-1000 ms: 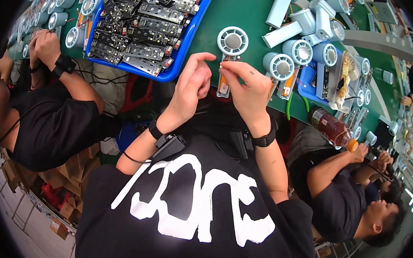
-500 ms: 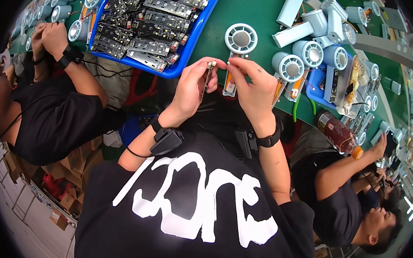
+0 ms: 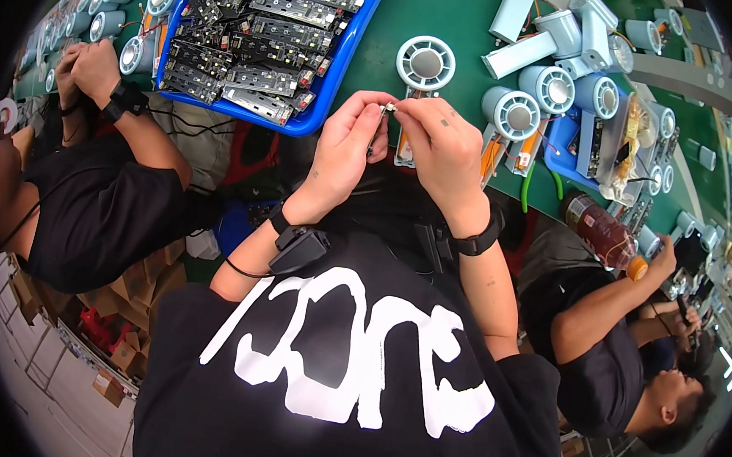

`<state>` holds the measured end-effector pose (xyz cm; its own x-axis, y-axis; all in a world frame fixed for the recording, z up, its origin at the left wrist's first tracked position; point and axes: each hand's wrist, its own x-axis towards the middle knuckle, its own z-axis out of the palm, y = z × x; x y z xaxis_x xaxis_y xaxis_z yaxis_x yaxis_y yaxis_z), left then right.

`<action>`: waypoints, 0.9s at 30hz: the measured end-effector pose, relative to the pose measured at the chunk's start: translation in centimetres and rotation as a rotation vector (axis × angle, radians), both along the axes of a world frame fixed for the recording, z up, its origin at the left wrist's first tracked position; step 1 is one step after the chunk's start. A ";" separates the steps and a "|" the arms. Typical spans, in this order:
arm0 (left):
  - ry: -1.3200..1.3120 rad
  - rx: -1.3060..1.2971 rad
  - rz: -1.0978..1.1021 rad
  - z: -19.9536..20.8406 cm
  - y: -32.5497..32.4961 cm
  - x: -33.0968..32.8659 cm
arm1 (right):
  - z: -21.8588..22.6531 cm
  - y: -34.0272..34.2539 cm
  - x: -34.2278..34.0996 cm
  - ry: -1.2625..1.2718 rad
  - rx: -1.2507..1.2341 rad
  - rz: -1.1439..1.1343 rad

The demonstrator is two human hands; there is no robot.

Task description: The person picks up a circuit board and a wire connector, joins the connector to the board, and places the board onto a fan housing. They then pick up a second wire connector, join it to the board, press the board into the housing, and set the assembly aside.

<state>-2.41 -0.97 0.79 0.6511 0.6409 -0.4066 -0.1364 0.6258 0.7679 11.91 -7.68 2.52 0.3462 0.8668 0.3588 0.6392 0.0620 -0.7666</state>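
Note:
My left hand is closed around a narrow dark circuit board, held on edge and mostly hidden by the fingers. At the board's upper end sits a small white connector. The thumb and forefinger of my right hand pinch at this connector, with the fingertips of both hands almost meeting there. Just beyond my hands a light blue handheld fan lies on the green table, its round grille facing up. Its opened handle, with an orange part inside, is partly covered by my right hand.
A blue tray full of circuit boards stands at the left. More fans pile up at the right, near a blue bin and a bottle of dark drink. A co-worker sits on either side.
My right fingertips have moved left and now meet the white connector at the board's end; a small gap separated them before. The right-hand co-worker's raised arm has dropped slightly.

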 end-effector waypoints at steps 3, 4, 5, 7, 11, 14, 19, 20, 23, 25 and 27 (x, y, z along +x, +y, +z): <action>0.018 0.042 -0.008 -0.1 -0.1 0.1 | 0.0 -0.2 0.1 -0.020 0.003 -0.003; 0.022 0.044 -0.003 -0.1 -0.1 0.0 | 0.0 -0.2 0.1 -0.037 0.001 0.005; 0.027 0.046 0.001 -0.1 -0.1 0.0 | 0.0 -0.2 0.1 -0.053 -0.001 0.013; 0.033 0.045 0.007 -0.1 0.0 -0.1 | 0.1 0.0 0.0 -0.055 -0.008 0.018; 0.053 0.065 0.011 0.0 0.0 -0.1 | 0.1 0.0 0.0 -0.065 -0.011 0.024; 0.126 0.171 -0.033 -0.2 0.2 -0.4 | 0.0 0.0 0.1 -0.069 -0.007 0.034; 0.176 0.221 -0.047 0.0 0.3 -0.1 | 0.0 0.0 0.5 -0.074 -0.044 0.064; 0.173 0.218 -0.042 0.0 0.3 0.0 | 0.1 0.1 0.6 -0.084 -0.059 0.073; 0.168 0.209 -0.032 -0.1 0.3 0.0 | 0.1 0.2 0.7 -0.082 -0.073 0.081; 0.175 0.263 -0.014 -0.1 0.3 0.0 | 0.1 0.3 0.8 -0.057 -0.066 0.083; 0.181 0.289 -0.003 -0.2 0.2 0.0 | 0.1 0.2 0.9 -0.032 -0.066 0.087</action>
<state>-2.37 -0.75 0.62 0.5870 0.7447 -0.3177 0.0195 0.3793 0.9251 12.82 -7.47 2.65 0.2579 0.9151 0.3099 0.6579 0.0685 -0.7500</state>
